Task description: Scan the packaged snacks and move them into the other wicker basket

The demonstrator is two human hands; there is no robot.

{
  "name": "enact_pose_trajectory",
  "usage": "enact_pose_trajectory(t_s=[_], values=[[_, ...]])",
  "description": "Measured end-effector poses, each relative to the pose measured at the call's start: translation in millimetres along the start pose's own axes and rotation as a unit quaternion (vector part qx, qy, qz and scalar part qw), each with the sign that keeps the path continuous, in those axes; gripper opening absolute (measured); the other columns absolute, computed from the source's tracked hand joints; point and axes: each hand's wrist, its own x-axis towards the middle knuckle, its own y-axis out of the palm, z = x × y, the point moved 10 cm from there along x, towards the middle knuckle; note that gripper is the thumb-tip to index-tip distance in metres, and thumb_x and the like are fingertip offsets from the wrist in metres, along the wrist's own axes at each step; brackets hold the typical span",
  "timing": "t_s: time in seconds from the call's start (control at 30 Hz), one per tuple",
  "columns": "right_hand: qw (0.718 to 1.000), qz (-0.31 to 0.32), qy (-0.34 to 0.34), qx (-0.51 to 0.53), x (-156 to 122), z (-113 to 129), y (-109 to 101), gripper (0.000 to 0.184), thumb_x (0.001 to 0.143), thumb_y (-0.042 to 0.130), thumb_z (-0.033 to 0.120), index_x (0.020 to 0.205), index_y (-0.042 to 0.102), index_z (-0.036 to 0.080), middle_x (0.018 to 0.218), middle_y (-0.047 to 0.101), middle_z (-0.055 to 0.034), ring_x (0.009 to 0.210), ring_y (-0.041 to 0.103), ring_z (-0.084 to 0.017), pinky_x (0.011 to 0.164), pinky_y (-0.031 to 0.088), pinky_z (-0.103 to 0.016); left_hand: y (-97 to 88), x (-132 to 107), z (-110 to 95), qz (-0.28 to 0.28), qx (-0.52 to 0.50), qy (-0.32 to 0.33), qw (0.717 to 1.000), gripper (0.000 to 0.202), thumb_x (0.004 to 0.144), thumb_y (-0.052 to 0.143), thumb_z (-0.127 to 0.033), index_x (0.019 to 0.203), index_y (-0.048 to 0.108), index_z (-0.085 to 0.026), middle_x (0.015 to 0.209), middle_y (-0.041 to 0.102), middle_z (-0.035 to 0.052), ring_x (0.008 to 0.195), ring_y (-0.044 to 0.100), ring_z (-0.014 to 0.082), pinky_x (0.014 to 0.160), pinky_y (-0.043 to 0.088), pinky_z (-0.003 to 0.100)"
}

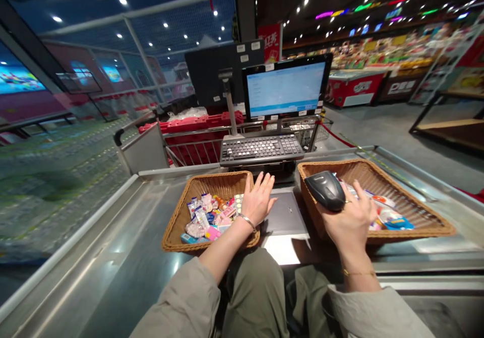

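Your right hand [351, 215]: wrapped round scanner [324, 189], nearer you than keyboard [262, 147], to its right | left hand [257, 200]: fingers extended, gripping nothing, keyboard's near side | scanner likely light, stiff, slick, drop-sensitive; hold below its head

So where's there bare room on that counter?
Widest bare patch: the steel counter between its left rim and the left wicker basket. Narrower: the grey panel between that and the right basket. Crowded: both baskets, holding packages, with the barcode scanner over one.
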Motion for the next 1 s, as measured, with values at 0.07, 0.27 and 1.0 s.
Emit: enact_pose_trajectory(t_s=[0.07,0.27,1.0], values=[[1.000,0.012,-0.005,0.009,0,9,10,0.041,0.082,0.066,0.048,0.108,0.071,0.017,0.111,0.073,-0.0164,0.131,0.053,-0.039,0.114,0.027,-0.066,-2.0,-10,22,0.006,0.011,-0.018,1.000,0.065,0.101,0.053,-0.041,0.158,0.037,-0.013,0.158,0.047,0.0152,0.151,0.038,0.0310,0.128,0.015,0.063],[0.999,0.028,-0.018,0.030,-2,32,37,0.035,0.078,0.068,0.044,0.098,0.072,0.016,0.114,0.071,-0.0191,0.130,0.053,-0.040,0.112,0.030,-0.063,-4.7,-37,76,0.037,0.038,-0.066,0.996,0.063,0.100,0.054,-0.037,0.156,0.040,-0.013,0.158,0.047,0.0160,0.150,0.040,0.0320,0.127,0.017,0.064],[0.994,0.087,-0.040,0.046,-25,43,78,0.028,0.078,0.063,0.043,0.091,0.071,0.019,0.107,0.076,-0.0140,0.131,0.055,-0.037,0.109,0.034,-0.058,54.1,-103,216,0.300,0.096,-0.204,0.927,0.054,0.096,0.053,-0.029,0.147,0.048,-0.009,0.157,0.048,0.0205,0.149,0.041,0.0327,0.126,0.020,0.058]])
